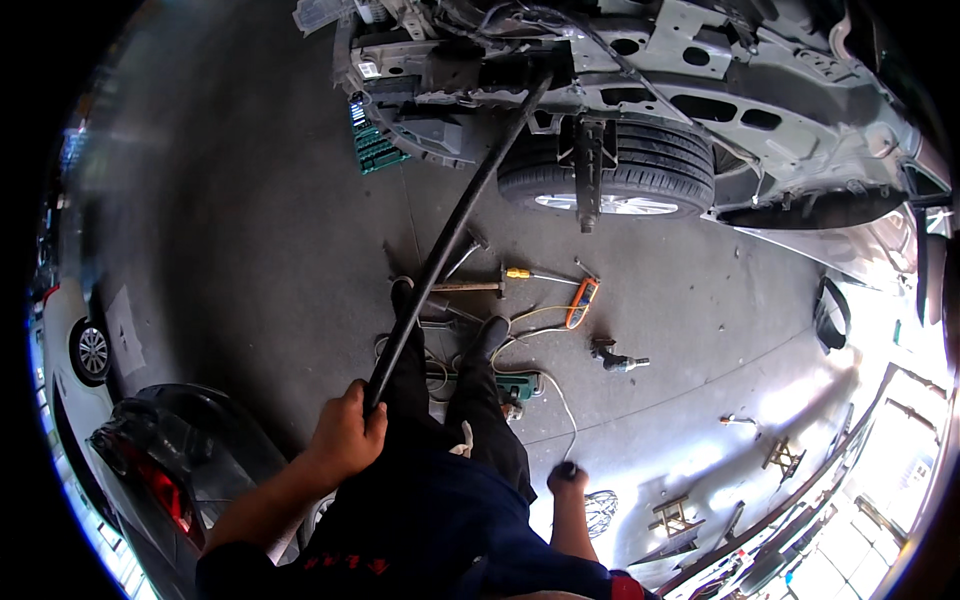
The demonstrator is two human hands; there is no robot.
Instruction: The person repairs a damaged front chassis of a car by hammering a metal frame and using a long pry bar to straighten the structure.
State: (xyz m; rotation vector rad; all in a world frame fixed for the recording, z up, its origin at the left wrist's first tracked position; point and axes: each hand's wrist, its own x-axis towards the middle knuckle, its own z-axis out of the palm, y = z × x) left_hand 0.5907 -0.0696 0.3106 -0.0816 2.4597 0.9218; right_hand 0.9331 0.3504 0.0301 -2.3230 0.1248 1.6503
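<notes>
A long black bar (pixel 470 201) slants from my left hand up to the car's exposed metal frame (pixel 683 38), where its top end meets a dark opening. My left hand (pixel 350 433) is closed around the bar's lower part. My right hand (pixel 568 485), down by my right leg, is closed on a small black object (pixel 569 468), too indistinct to identify. Around my feet lie hammers (pixel 467 287), a yellow-handled screwdriver (pixel 519 273), an orange-cased device (pixel 584 301), a grey tool (pixel 620 360) and pale cords (pixel 562 398). Above them is a tire (pixel 660 165) with a silver wheel.
A detached dark body part with a red lamp (pixel 168 490) lies at lower left, beside a white car (pixel 62 335). A green tool case (pixel 378 150) sits under the raised car. Wooden stands (pixel 670 517) and a curved dark part (pixel 832 312) are on the floor at right.
</notes>
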